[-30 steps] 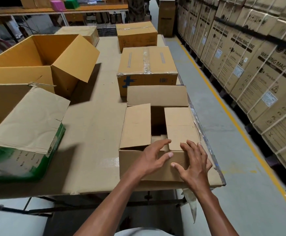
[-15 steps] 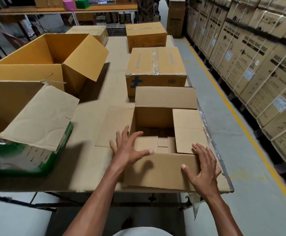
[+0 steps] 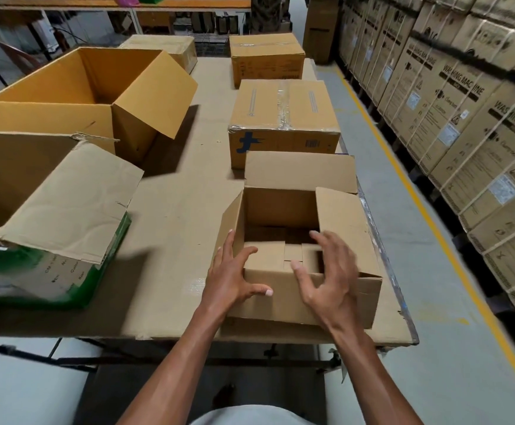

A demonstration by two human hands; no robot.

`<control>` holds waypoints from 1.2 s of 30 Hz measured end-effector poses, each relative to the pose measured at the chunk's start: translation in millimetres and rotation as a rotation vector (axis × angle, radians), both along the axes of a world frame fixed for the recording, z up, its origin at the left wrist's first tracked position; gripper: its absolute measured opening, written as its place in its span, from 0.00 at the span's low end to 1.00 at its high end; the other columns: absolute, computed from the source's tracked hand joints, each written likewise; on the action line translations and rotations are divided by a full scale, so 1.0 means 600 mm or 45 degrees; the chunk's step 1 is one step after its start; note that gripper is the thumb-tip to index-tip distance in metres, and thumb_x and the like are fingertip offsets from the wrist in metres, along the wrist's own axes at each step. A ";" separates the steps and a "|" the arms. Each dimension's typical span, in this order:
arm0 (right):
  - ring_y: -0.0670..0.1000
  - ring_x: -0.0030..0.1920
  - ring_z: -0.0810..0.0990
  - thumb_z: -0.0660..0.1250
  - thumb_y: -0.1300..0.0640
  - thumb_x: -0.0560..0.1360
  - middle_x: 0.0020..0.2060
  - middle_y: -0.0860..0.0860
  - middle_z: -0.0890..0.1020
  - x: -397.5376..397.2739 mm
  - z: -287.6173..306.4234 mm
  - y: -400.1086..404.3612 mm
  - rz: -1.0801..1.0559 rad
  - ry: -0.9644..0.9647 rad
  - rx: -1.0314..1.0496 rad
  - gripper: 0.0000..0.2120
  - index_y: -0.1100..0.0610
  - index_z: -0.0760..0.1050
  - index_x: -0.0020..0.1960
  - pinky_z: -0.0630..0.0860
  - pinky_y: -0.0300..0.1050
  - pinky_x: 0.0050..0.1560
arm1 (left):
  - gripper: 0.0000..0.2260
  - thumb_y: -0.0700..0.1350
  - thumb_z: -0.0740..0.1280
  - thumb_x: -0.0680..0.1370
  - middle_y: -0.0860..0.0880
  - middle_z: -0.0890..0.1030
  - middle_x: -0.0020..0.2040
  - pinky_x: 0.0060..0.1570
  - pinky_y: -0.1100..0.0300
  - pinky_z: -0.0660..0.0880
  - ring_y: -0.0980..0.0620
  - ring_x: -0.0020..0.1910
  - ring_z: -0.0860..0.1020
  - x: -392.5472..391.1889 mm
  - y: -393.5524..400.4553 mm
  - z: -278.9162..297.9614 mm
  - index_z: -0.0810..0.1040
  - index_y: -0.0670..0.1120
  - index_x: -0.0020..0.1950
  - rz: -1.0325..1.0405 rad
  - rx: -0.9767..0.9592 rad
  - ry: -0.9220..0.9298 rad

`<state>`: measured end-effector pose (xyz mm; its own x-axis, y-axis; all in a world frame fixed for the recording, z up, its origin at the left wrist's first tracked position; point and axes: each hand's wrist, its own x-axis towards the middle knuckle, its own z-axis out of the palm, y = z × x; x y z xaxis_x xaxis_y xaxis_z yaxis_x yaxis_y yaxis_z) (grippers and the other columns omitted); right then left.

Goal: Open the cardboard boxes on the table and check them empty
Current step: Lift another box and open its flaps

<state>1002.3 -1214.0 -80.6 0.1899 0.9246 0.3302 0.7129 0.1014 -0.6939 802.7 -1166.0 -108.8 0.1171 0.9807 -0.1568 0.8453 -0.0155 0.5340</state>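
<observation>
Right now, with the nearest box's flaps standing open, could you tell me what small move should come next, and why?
Probably lean in and look down into the open box. Its flaps are up and only the folded bottom panels show inside, but the near wall hides part of the floor. The left hand rests on the near corner and the right hand hovers over the rim, so nothing more needs opening.

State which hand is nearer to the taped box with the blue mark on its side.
Right. The right hand hovers over the open box's near rim, more directly below the taped box. The left hand rests on that open box's near-left corner, further aside.
</observation>
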 end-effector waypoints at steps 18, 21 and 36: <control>0.69 0.73 0.23 0.68 0.19 0.53 0.77 0.52 0.26 0.107 0.020 0.030 0.010 -0.623 -0.878 0.67 0.39 0.37 0.80 0.34 0.72 0.73 | 0.57 0.71 0.76 0.60 0.54 0.37 0.82 0.73 0.34 0.62 0.41 0.82 0.47 -0.007 0.009 -0.013 0.45 0.64 0.80 -0.018 -0.011 0.067; 0.69 0.77 0.32 0.75 0.26 0.55 0.79 0.53 0.30 0.112 0.010 0.025 -0.016 -0.646 -0.936 0.68 0.39 0.37 0.80 0.41 0.70 0.75 | 0.57 0.72 0.74 0.60 0.53 0.35 0.82 0.73 0.33 0.58 0.40 0.82 0.45 -0.006 0.009 -0.006 0.46 0.64 0.81 -0.065 -0.044 0.098; 0.64 0.80 0.40 0.78 0.29 0.54 0.80 0.52 0.36 0.118 -0.014 0.022 -0.100 -0.549 -0.818 0.71 0.39 0.31 0.79 0.47 0.66 0.77 | 0.43 0.64 0.68 0.76 0.49 0.46 0.83 0.75 0.34 0.52 0.38 0.81 0.45 0.098 0.260 0.078 0.46 0.58 0.82 -0.319 0.139 0.370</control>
<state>1073.2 -1200.9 -88.8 0.2391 0.9487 -0.2067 0.9215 -0.2888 -0.2595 861.2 -1010.3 -62.0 0.3210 0.9401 -0.1149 0.9238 -0.2841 0.2566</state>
